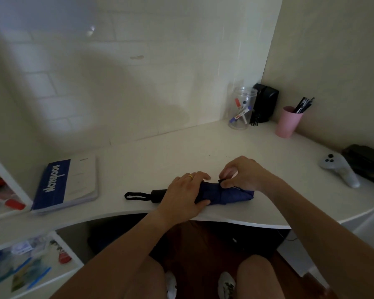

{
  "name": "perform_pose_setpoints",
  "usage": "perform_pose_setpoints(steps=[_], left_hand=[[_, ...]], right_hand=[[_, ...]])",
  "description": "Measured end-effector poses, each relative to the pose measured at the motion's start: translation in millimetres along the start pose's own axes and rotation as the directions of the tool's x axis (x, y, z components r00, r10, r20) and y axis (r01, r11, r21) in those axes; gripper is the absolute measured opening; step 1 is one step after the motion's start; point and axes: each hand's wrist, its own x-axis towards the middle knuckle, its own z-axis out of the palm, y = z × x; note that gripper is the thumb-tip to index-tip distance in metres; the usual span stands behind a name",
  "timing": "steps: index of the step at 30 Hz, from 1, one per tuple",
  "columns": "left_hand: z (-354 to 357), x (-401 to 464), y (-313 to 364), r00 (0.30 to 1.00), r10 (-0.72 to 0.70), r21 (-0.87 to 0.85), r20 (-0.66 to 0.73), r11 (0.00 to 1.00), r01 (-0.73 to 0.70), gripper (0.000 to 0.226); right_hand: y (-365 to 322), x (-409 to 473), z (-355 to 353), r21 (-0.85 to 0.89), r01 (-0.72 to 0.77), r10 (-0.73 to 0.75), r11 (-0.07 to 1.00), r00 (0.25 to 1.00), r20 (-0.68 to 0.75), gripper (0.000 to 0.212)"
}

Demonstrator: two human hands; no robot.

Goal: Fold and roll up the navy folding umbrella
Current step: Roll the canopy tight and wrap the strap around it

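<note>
Umbrella [229, 194] rolled, lying along near table [181, 152] edge. Left hand [186, 190] fingers clamped around roll; right hand [242, 172] fingers pinching strap [221, 181]. Keep roll compressed; draw strap taut around before fastening.

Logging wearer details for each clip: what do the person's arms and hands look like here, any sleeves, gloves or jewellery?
Both forearms are bare as far as the frame shows, with no sleeves, gloves or watch in view. The left hand wears a gold ring on one finger. The right hand shows no jewellery. No tattoos or markings are visible on either arm.
</note>
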Motion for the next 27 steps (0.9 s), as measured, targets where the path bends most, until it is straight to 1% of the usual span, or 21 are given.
perform_pose_setpoints(steps=[1, 2, 4, 6, 8, 10, 12, 15, 18, 19, 20, 21, 22, 23, 24, 25, 26, 27], left_hand=[[-1, 3, -1, 0.999, -0.013, -0.003, 0.029, 1.000, 0.013, 0.058], [-1, 5, -1, 0.999, -0.014, 0.007, 0.052, 1.000, 0.013, 0.061], [-1, 8, 0, 0.996, 0.019, 0.027, 0.082, 0.999, -0.022, 0.057], [0, 7, 1, 0.995, 0.041, 0.012, 0.087, 0.999, -0.042, 0.052], [2, 5, 4, 0.996, 0.019, -0.006, 0.092, 1.000, -0.019, 0.051], [1, 6, 10, 0.992, -0.015, 0.030, 0.128, 0.999, 0.011, 0.054], [-1, 12, 18, 0.982, -0.052, 0.106, 0.182, 0.994, 0.033, 0.058], [-4, 25, 32, 0.956, -0.117, 0.270, 0.268, 0.962, 0.042, 0.073], [-7, 37, 42, 0.940, -0.167, 0.351, 0.298, 0.935, 0.055, 0.059], [-8, 39, 44, 0.938, -0.181, 0.364, 0.296, 0.929, 0.065, 0.056], [-9, 38, 46, 0.941, -0.199, 0.374, 0.274, 0.923, 0.086, 0.055], [-10, 37, 47, 0.950, -0.220, 0.356, 0.222, 0.925, 0.132, 0.054], [-9, 35, 47, 0.956, -0.258, 0.274, 0.140, 0.938, 0.213, 0.054], [-10, 33, 49, 0.943, -0.327, 0.111, 0.059, 0.941, 0.319, 0.052], [-13, 33, 52, 0.906, -0.423, -0.127, 0.008, 0.898, 0.421, 0.049], [-19, 34, 59, 0.853, -0.521, -0.395, 0.002, 0.784, 0.480, 0.046], [-27, 36, 68, 0.803, -0.595, -0.630, 0.045, 0.607, 0.485, 0.044], [-34, 40, 77, 0.767, -0.632, -0.792, 0.108, 0.412, 0.451, 0.043]], right_hand=[[1, 2, -3, -0.001, -0.002, 0.002, 1.000, 0.997, 0.080, 0.026], [3, 3, -5, 0.011, -0.009, 0.007, 1.000, 0.986, 0.167, 0.029], [9, 2, -8, 0.072, -0.039, 0.015, 0.997, 0.950, 0.311, 0.024], [17, -1, -7, 0.127, -0.020, -0.024, 0.992, 0.941, 0.338, 0.022], [23, -4, -5, 0.169, 0.027, -0.078, 0.985, 0.951, 0.300, 0.023], [25, -5, -4, 0.191, 0.080, -0.129, 0.978, 0.958, 0.257, 0.022], [27, -4, -3, 0.175, 0.114, -0.153, 0.978, 0.963, 0.223, 0.021], [30, -4, 0, 0.134, 0.146, -0.166, 0.980, 0.973, 0.158, 0.021], [30, -8, 6, 0.104, 0.169, -0.180, 0.980, 0.978, 0.109, 0.018], [29, -12, 8, 0.077, 0.183, -0.187, 0.980, 0.981, 0.046, 0.017], [26, -18, 12, 0.001, 0.189, -0.188, 0.982, 0.979, -0.079, 0.019], [23, -26, 17, -0.104, 0.178, -0.200, 0.978, 0.941, -0.273, 0.024], [18, -34, 25, -0.165, 0.141, -0.205, 0.976, 0.846, -0.492, 0.031], [8, -47, 35, -0.141, 0.122, -0.185, 0.983, 0.717, -0.672, 0.035], [-6, -60, 46, -0.043, 0.135, -0.118, 0.990, 0.620, -0.775, 0.038], [-22, -73, 57, 0.078, 0.177, -0.043, 0.981, 0.589, -0.807, 0.041], [-38, -81, 68, 0.186, 0.209, 0.019, 0.960, 0.613, -0.790, 0.044], [-50, -88, 77, 0.245, 0.216, 0.045, 0.945, 0.656, -0.754, 0.049]])
